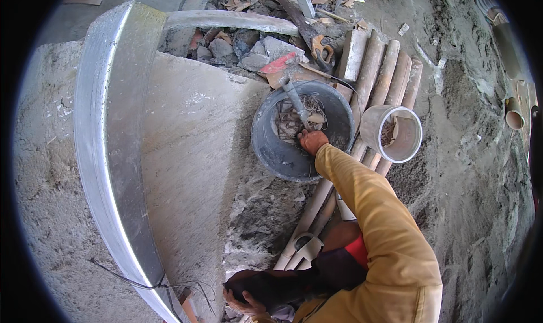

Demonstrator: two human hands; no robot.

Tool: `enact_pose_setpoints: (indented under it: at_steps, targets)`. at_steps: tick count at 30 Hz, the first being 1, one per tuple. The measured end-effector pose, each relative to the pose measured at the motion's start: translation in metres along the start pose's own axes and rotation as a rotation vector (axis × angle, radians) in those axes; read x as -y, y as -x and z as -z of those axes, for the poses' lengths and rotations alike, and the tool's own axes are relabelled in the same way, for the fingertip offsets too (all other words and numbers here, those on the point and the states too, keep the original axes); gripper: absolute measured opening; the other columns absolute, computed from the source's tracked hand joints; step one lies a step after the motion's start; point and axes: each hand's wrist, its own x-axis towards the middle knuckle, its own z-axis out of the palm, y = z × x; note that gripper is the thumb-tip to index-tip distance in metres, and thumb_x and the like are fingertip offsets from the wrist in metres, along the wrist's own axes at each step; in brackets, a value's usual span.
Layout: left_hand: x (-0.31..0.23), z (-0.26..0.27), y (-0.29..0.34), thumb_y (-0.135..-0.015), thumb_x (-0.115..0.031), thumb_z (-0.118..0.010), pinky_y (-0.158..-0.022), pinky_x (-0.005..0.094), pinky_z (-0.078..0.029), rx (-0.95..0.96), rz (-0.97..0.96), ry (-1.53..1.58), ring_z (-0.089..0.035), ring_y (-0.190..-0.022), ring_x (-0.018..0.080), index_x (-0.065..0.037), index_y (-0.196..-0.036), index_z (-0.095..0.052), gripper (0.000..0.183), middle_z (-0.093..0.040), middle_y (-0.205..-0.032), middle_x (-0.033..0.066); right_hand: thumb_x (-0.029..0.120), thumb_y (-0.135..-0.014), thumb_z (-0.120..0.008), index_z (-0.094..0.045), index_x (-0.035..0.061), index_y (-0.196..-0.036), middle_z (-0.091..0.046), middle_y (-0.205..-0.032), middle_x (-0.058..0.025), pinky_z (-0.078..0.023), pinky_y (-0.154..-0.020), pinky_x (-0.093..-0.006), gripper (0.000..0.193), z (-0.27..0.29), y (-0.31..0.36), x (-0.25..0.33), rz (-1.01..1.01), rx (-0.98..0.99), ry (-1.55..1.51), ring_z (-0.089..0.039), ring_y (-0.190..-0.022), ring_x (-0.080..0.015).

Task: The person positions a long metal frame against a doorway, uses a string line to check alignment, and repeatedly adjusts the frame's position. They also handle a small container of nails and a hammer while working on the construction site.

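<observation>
My right hand (313, 141) reaches into a dark grey bucket (264, 145). Its fingers are closed round the lower end of a grey pipe (294, 101), which leans up past the bucket's far rim. Tangled wire and small scraps (287, 119) lie in the bottom of the bucket, partly hidden by the pipe and hand. At the lower edge my left hand (247, 305) lies against my bent leg, fingers apart and partly hidden, with nothing seen in it.
Several wooden poles (370, 68) lie beside the bucket, with a pale open container (373, 125) on them. A handsaw (323, 50) rests beyond, near rubble (223, 49). A long metal beam (121, 119) stands at left by a concrete slab (186, 131). Loose wire (192, 283) sticks out low.
</observation>
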Motion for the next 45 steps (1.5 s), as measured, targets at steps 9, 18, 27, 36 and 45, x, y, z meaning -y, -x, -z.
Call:
enact_pose_setpoints:
  at_steps: [9, 18, 27, 36, 45]
  targets:
    - [-0.007, 0.004, -0.019, -0.089, -0.039, -0.05, -0.096, 0.05, -0.033, 0.094, -0.038, -0.183, -0.045, -0.113, 0.0386, 0.0, -0.118, -0.048, 0.049, -0.051, -0.12, 0.0211, 0.022, -0.084, -0.049, -0.053, 0.0031, -0.101, -0.06, -0.096, -0.0166, -0.051, -0.07, -0.0411, 0.026, 0.03, 0.021, 0.002, -0.042, -0.083, -0.171, -0.064, -0.085, -0.0306]
    - [-0.161, -0.108, -0.107, -0.093, -0.021, -0.046, -0.09, 0.0334, -0.042, 0.702, -0.062, 0.709, -0.056, -0.102, 0.0235, 0.002, -0.108, -0.058, 0.03, -0.061, -0.107, 0.0145, 0.031, -0.074, -0.063, -0.058, -0.0015, -0.111, -0.065, -0.084, -0.013, -0.048, -0.076, -0.0315, 0.049, 0.086, 0.099, 0.012, -0.195, -0.318, -1.356, -0.063, -0.08, -0.0212]
    - [-0.274, -0.183, -0.161, -0.093, -0.034, -0.045, -0.084, 0.0352, -0.044, 0.909, 0.394, 1.376, -0.055, -0.095, 0.0219, 0.0, -0.116, -0.048, 0.041, -0.054, -0.105, 0.011, 0.029, -0.075, -0.063, -0.053, 0.0019, -0.117, -0.063, -0.095, -0.0153, -0.05, -0.069, -0.0363, 0.051, 0.171, 0.153, 0.043, 0.099, -0.324, -0.99, -0.063, -0.076, -0.0294]
    - [-0.249, -0.17, -0.18, -0.087, -0.043, -0.048, -0.063, 0.0344, -0.046, 0.868, 0.728, 1.333, -0.057, -0.068, 0.0178, -0.007, -0.098, -0.051, 0.038, -0.058, -0.077, 0.0039, 0.018, -0.086, -0.055, -0.061, 0.0001, -0.102, -0.061, -0.093, -0.0181, -0.049, -0.077, -0.0377, 0.025, 0.229, 0.273, -0.063, -0.356, -0.616, -0.745, -0.061, -0.085, -0.0335]
    - [-0.221, -0.169, -0.182, -0.086, -0.045, -0.048, -0.061, 0.0347, -0.046, 0.875, 0.724, 1.225, -0.057, -0.064, 0.0207, -0.011, -0.089, -0.054, 0.035, -0.061, -0.077, 0.0075, 0.019, -0.085, -0.053, -0.064, -0.0006, -0.094, -0.064, -0.088, -0.0191, -0.048, -0.077, -0.0409, 0.024, 0.222, 0.276, -0.131, -0.491, -0.538, -0.633, -0.062, -0.083, -0.0355]
